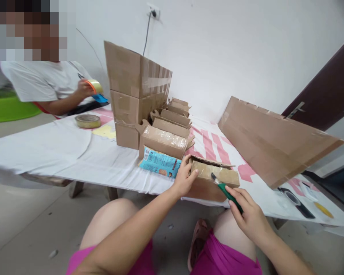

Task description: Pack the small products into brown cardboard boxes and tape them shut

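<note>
Indeed, our worktop (46, 152) wears white-and-pink cloth (208, 143) beside a white wall (218, 49). Stacked cartons (126, 84) rise beside a row of loose-flapped boxes (167, 142), a blue packet (160, 162) leaning against the nearest. At the worktop's near edge, our left hand (185, 178) grips the left end of a small box (206, 189); our right hand (248, 210) closes round a green cutter (229, 194), blade at the box's taped face. Cloth spans between the row and a cardboard sheet (275, 141).

The nearest carton (205, 191) is matt cardboard with glossy tape (208, 168). Over it, the knife (221, 186) shows a metal blade and smooth plastic handle; left of it, the packet (160, 163) is glossy film.
</note>
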Demonstrator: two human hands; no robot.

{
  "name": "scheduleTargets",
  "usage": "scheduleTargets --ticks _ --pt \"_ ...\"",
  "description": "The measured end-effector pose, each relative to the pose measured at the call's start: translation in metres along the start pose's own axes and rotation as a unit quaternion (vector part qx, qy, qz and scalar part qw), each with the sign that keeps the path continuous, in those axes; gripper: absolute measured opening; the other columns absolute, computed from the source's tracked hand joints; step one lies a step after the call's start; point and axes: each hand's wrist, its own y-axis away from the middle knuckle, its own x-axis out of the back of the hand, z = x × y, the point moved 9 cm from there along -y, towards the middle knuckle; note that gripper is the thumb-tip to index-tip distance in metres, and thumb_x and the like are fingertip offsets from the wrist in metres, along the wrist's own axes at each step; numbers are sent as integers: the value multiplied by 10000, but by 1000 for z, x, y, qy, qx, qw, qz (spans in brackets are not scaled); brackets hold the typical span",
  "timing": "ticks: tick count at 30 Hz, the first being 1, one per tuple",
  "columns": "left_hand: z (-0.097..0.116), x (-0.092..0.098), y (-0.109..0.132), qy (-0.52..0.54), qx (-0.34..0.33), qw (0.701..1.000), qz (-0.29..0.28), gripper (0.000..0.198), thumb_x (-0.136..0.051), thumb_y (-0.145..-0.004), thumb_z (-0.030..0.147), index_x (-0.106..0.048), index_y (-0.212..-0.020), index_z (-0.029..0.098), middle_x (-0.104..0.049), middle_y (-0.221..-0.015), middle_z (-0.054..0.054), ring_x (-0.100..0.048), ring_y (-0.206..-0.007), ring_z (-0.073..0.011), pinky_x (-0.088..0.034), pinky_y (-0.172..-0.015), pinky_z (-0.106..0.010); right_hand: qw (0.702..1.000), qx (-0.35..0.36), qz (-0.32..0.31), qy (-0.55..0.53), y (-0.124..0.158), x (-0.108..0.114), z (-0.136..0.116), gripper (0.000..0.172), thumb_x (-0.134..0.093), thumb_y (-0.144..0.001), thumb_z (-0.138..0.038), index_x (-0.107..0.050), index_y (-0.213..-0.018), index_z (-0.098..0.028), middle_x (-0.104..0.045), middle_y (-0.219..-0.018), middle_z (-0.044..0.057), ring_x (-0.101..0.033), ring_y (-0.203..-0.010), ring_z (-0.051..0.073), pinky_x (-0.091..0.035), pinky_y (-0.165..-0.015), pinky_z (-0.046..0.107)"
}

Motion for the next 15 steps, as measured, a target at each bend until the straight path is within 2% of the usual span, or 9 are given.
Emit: scheduleTargets --ticks 9,15 --pt "1 0 -1 -12 0 1000 -15 339 -469 -861 324 -600 -1100 124 -299 -1455 -163 -319 -1353 -284 -266 -1125 -436 998 21 23 51 1 -4 -3 424 -439 -903 -245 -471 -1326 -248 -561 -1131 94 -621 -972 193 -539 -835 318" --pt "2 0 -1 -35 -3 999 -25 267 -467 -866 336 -614 -979 145 -292 -1466 -136 -313 -1354 -268 -260 -1125 -435 999 23 25 37 -1 3 -2 420 -456 -895 -244 -485 -1314 -253 -572 -1141 86 -620 -986 186 -531 -846 302"
